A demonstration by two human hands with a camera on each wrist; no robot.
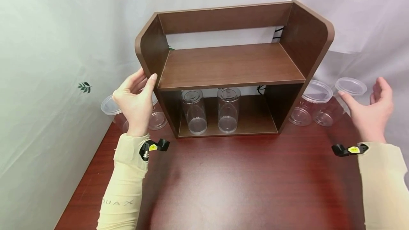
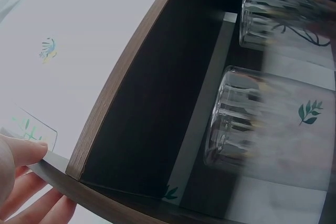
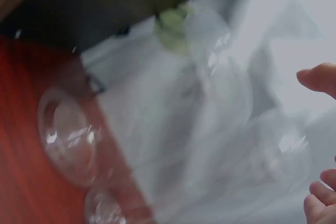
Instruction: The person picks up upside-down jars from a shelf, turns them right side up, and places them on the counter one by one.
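Observation:
A brown wooden two-level shelf (image 1: pixel 230 65) stands at the back of the red-brown table (image 1: pixel 223 180). My left hand (image 1: pixel 144 81) grips its left side panel (image 2: pixel 136 103), thumb (image 2: pixel 21 153) on the front edge and fingers behind it. In the lower compartment stand two clear cups (image 1: pixel 194 111) (image 1: pixel 228 109), both upside down; the left wrist view shows them close up (image 2: pixel 247 124) (image 2: pixel 278 17). My right hand (image 1: pixel 364 97) hovers to the right of the shelf with relaxed fingers (image 3: pixel 320 77), holding nothing, near more clear cups (image 1: pixel 314 102).
Clear cups lie on their sides on both sides of the shelf: two at the right (image 1: pixel 348 88) and others at the left (image 1: pixel 112 109) behind my left hand. A white curtain hangs behind and along the left. The right wrist view is blurred, with a cup (image 3: pixel 68 135).

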